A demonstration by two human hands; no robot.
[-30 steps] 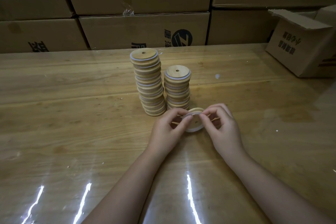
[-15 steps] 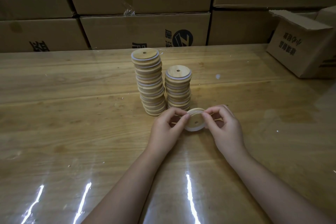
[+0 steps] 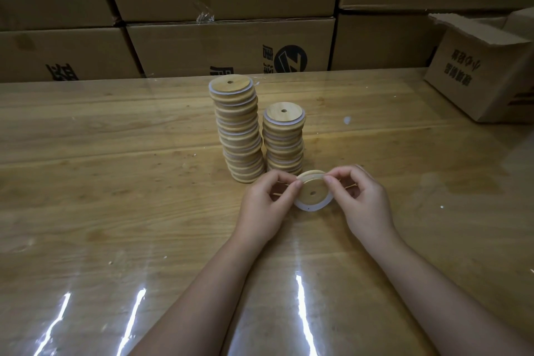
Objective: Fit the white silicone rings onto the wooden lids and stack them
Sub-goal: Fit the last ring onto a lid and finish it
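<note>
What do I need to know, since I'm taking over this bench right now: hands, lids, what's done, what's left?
Hands: left hand pinches the left edge of a round wooden lid; right hand pinches its right edge.
The lid is tilted, in front of the shorter stack of ringed lids; the taller stack stands left of that.
Done: two stacks built; a white silicone ring shows round the lid's lower edge.
Left: check the ring is seated all round, then stack the lid, likely on the shorter stack.
</note>
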